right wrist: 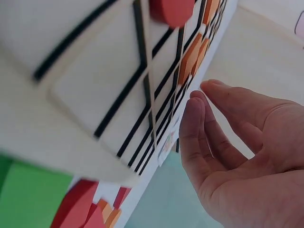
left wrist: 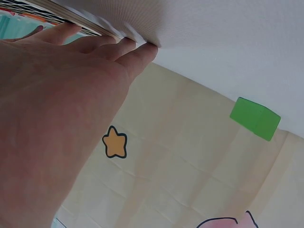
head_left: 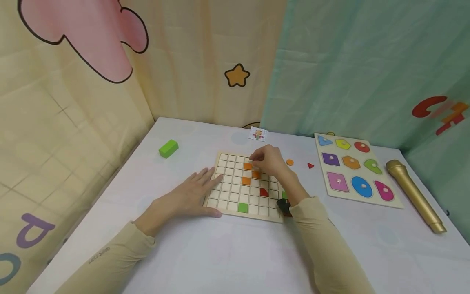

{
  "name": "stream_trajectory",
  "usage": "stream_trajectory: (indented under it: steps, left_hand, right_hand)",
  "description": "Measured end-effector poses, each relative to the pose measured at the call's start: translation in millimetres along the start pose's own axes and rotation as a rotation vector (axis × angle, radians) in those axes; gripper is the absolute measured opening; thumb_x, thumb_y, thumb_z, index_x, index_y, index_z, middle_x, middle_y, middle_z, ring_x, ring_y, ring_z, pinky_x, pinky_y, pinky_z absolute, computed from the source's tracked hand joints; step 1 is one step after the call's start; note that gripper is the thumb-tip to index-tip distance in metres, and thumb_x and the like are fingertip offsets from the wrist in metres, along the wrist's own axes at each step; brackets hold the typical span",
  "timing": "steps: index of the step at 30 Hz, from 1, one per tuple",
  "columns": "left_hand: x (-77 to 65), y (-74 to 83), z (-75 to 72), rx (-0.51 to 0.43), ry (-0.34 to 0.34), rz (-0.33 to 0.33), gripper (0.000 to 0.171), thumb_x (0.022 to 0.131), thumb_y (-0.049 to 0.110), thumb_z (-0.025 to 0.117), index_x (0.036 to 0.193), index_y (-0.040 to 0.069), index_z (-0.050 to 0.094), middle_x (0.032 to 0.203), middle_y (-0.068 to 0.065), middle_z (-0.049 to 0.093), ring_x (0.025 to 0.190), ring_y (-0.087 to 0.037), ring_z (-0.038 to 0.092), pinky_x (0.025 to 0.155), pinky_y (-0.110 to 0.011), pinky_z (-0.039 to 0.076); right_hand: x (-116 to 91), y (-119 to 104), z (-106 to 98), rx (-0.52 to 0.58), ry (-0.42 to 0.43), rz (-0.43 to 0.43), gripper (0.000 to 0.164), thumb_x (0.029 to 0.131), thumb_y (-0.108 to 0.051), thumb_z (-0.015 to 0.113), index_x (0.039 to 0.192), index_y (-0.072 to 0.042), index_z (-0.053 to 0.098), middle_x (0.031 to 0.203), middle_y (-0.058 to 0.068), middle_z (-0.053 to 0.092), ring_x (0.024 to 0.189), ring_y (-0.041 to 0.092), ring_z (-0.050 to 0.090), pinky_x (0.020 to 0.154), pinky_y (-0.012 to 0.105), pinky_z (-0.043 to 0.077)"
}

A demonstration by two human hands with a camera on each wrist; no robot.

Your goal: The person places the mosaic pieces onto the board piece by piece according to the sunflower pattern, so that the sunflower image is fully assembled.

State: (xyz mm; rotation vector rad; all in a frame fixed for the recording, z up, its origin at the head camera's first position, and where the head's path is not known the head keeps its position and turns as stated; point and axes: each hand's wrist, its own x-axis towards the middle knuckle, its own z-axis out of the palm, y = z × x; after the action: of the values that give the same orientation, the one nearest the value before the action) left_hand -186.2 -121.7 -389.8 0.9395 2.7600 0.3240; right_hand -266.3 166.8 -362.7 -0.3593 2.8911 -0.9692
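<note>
Right sleeve (head_left: 328, 241) near partly hidden green piece (head_left: 284, 195), perhaps block, beside board (head_left: 233, 197).

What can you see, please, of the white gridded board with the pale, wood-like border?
The white gridded board lies flat on the white tabletop, dark lines marking its square cells. Three flat orange pieces, a red quarter-circle piece and a green square piece show on it. The left hand rests spread at its left edge; the right hand is over its far part, hiding some cells; whether it touches is unclear.
</note>
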Motion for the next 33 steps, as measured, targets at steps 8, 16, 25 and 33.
stream_trajectory:
  steps: [8,16,25,33]
  left_hand:
    - [0.0,0.0,0.3,0.008,-0.004,-0.011,0.114,0.087,0.077,0.067,0.170,0.015,0.020,0.176,-0.020,0.009,0.164,-0.042,0.009,0.131,-0.060,0.015]
    - [0.1,-0.6,1.4,0.001,-0.004,-0.003,0.114,0.087,0.078,0.067,0.170,0.014,0.020,0.176,-0.021,0.009,0.163,-0.042,0.009,0.131,-0.061,0.016]
    - [-0.4,0.1,0.2,0.013,0.010,0.009,0.114,0.087,0.076,0.068,0.170,0.013,0.021,0.176,-0.022,0.010,0.163,-0.044,0.011,0.130,-0.062,0.018]
    - [-0.2,-0.7,1.6,0.014,0.019,0.010,0.114,0.087,0.077,0.068,0.170,0.014,0.021,0.176,-0.022,0.011,0.163,-0.044,0.012,0.130,-0.061,0.019]
  right_hand:
    - [-6.1,25.7,-23.2,0.019,0.063,0.048,0.020,0.101,-0.010,0.070,0.117,-0.002,0.078,0.113,0.016,0.076,0.102,0.032,0.068,0.095,0.047,0.059]
    - [-18.3,57.2,-43.9,0.037,0.178,0.160,0.024,0.100,-0.011,0.069,0.120,0.002,0.076,0.116,0.022,0.075,0.103,0.037,0.071,0.088,0.047,0.061]
    - [-25.0,72.7,-45.3,0.049,0.191,0.303,0.027,0.100,-0.012,0.072,0.122,0.004,0.073,0.119,0.025,0.071,0.103,0.036,0.061,0.094,0.047,0.057]
    - [-22.7,76.5,-43.1,0.010,0.186,0.327,0.020,0.098,-0.011,0.074,0.113,0.003,0.075,0.103,0.019,0.069,0.092,0.030,0.059,0.079,0.034,0.054]
